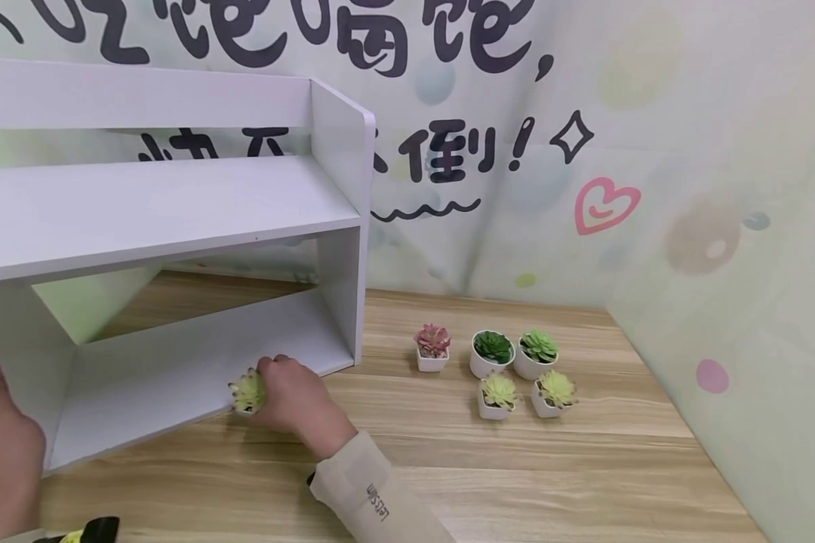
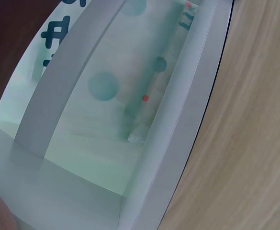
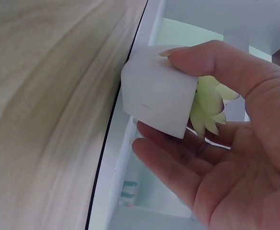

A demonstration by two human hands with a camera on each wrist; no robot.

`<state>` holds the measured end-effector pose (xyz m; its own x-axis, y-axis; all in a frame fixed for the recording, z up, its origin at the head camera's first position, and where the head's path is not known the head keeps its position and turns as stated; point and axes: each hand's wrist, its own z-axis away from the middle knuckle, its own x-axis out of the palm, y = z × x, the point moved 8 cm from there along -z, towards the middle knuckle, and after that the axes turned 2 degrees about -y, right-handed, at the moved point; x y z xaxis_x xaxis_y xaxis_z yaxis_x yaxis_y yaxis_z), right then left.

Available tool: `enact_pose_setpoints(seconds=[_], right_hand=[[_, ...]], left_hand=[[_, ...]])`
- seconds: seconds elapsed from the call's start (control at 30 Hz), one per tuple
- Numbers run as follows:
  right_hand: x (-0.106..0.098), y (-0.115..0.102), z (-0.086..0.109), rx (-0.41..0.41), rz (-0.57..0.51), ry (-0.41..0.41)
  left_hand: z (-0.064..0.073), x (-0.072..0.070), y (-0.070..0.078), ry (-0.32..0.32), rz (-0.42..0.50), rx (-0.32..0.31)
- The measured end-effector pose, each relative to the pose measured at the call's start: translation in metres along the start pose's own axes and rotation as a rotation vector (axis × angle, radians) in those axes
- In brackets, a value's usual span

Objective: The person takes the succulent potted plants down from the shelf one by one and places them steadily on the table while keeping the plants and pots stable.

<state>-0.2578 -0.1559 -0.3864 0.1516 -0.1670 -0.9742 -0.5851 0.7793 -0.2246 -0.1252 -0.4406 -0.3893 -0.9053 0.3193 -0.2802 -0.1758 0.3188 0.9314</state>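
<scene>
My right hand (image 1: 295, 400) pinches a small potted succulent (image 1: 247, 392) at the front edge of the white shelf's (image 1: 197, 369) lower board. Close up in the right wrist view, the thumb lies on one side of the white square pot (image 3: 156, 91) and the fingers are under the other. Pale green leaves (image 3: 209, 103) point toward the palm. My left hand (image 1: 3, 460) is at the shelf's upright panel on the left, thumb raised against it; its other fingers are hidden.
On the wooden table (image 1: 584, 467), right of the shelf, stand a reddish succulent (image 1: 432, 347), a dark green one (image 1: 493, 351), a bright green one (image 1: 537, 353) and two yellow-green ones, left (image 1: 497, 396) and right (image 1: 555, 394). A printed wall covering (image 1: 740, 166) hangs behind.
</scene>
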Motion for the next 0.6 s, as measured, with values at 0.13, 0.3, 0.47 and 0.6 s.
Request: enact_pose_setpoints(seconds=[0.13, 0.3, 0.47, 0.6], right_hand=[[0.003, 0.002, 0.0, 0.004, 0.005, -0.025], [0.008, 0.007, -0.001, 0.031, 0.016, -0.062], [0.01, 0.009, -0.002, 0.036, 0.025, -0.073], [0.01, 0.009, -0.001, 0.045, 0.011, -0.076]], left_hand=[[-0.001, 0.001, 0.0, -0.01, 0.007, 0.001], [-0.003, 0.002, -0.006, -0.064, 0.001, -0.076], [0.001, -0.001, 0.0, -0.047, -0.022, -0.071], [0.006, -0.003, 0.01, -0.032, -0.012, -0.039]])
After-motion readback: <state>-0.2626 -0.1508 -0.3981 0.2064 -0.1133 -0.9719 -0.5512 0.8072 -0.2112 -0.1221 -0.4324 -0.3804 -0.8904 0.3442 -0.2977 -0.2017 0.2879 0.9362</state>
